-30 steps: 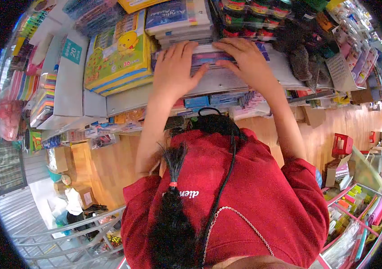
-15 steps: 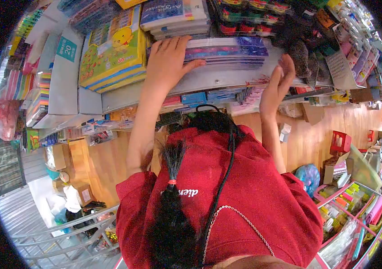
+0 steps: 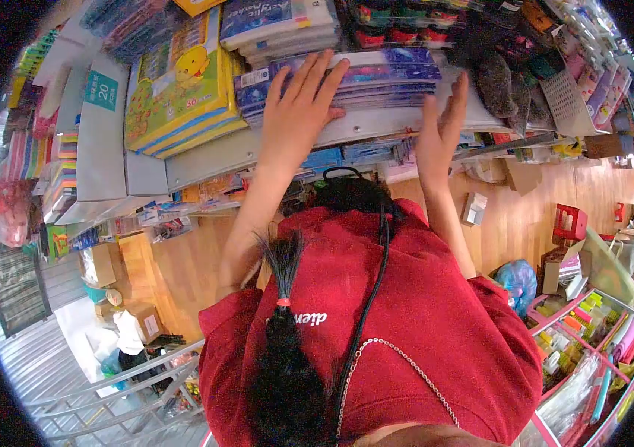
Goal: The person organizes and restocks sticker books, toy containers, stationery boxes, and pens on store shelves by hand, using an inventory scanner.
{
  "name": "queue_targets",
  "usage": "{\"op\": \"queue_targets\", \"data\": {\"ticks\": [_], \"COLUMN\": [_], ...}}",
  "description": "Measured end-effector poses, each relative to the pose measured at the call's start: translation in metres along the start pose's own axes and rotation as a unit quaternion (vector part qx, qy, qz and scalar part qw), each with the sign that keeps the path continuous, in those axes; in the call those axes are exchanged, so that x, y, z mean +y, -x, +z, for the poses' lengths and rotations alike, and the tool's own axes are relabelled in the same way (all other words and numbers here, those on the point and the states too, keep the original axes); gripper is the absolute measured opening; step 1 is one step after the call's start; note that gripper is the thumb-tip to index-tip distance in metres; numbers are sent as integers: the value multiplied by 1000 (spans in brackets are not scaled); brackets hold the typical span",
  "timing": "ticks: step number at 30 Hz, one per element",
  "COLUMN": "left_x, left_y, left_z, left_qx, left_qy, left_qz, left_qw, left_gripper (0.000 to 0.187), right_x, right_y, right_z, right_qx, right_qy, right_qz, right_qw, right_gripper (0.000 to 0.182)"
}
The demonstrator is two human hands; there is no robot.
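My left hand (image 3: 304,104) lies with its fingers spread over the left part of a stack of flat blue and purple packs (image 3: 384,78) on the shelf. Nothing is gripped in it. At the right end of the stack, my right hand (image 3: 440,127) is raised, fingers stretched and apart, holding nothing. Whether it touches the packs I cannot tell. Left of the stack are yellow boxes with a chick picture (image 3: 183,89), and behind it sit white and blue marker packs (image 3: 280,26).
A white box with a teal label (image 3: 102,127) stands on the left of the shelf (image 3: 205,158). On the right are dark fuzzy items (image 3: 496,86) and a white perforated basket (image 3: 566,100). Below, the wooden floor holds a red crate (image 3: 569,223) and cardboard boxes (image 3: 564,268).
My left hand has moved right over the stack, and its fingers are more spread. My right hand has shifted slightly left towards the stack's end. The view has shifted slightly.
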State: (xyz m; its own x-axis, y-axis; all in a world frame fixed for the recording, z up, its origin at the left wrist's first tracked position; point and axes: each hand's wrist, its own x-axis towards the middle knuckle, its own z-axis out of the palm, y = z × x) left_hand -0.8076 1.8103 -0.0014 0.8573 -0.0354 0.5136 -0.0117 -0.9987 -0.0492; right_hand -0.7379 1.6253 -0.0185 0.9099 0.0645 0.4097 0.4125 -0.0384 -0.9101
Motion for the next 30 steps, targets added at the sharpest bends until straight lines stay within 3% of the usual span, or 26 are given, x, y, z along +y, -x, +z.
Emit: {"op": "queue_targets", "data": {"ticks": [3,6,10,11,17,20,24,30], "left_x": [-2,-2,-3,-3,-2,1,0,1], "left_y": [1,0,0,-1,-2,-3,-3,-3], "left_z": [0,-1,2,2,-1,-1,-1,-2], "left_qx": [2,1,6,5,10,21,22,11], "left_qy": [5,3,1,-1,-1,18,13,7], "left_qz": [1,1,3,5,5,7,9,6], "left_qw": [1000,1000,1000,1000,1000,1000,1000,1000], "left_gripper": [78,76,74,73,70,70,69,68], "right_x": [6,-9,-3,-3,5,11,-6,-1], "right_y": [2,-12,-29,-31,-32,-30,-21,-19], "right_z": [-19,-37,-25,-23,-19,-16,-14,-16], "right_qx": [0,-230,-297,-292,-282,-237,-242,-213], "right_qy": [-5,16,235,212,245,256,335,291], "right_qz": [-30,112,-87,-35,-53,-134,-102,-134], "right_qw": [1000,967,921,932,926,928,905,923], "right_gripper": [38,23,25,24,23,23,22,19]}}
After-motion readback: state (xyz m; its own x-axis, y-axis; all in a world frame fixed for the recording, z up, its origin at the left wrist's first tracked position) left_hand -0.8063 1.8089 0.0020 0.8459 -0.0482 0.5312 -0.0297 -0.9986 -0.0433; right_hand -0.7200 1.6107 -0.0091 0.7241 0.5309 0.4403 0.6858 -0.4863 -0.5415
